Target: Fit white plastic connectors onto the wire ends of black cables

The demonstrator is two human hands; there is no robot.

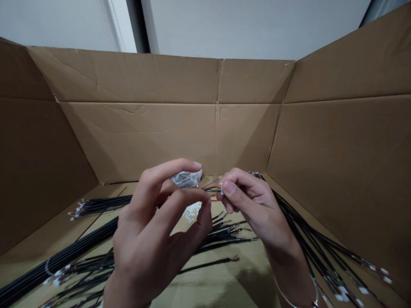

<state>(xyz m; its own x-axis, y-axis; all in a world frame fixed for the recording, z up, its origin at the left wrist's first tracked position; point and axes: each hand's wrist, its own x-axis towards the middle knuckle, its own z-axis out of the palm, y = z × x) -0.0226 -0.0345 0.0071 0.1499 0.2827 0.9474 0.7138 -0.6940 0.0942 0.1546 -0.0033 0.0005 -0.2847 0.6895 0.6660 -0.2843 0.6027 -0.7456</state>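
My right hand [248, 194] pinches a small white connector housing [221, 188] between thumb and fingers. Thin coloured wires [212, 187], orange and green among them, run from the connector leftward behind my left hand. My left hand [163, 226] is raised with its index finger stretched over the top, while the thumb and another finger close together. A short bit of red wire [213, 200] shows right at those closed fingertips; its other end is hidden. Beneath the hands lies a pile of small white connector housings [192, 212], partly covered by my left hand.
Cardboard walls [160, 128] surround the work surface. A clear plastic bag [188, 179] sits at the back. Black cables with stripped ends [224, 231] lie in the middle, a thick cable bundle [64, 256] at left, and cables with white connectors [321, 239] at right.
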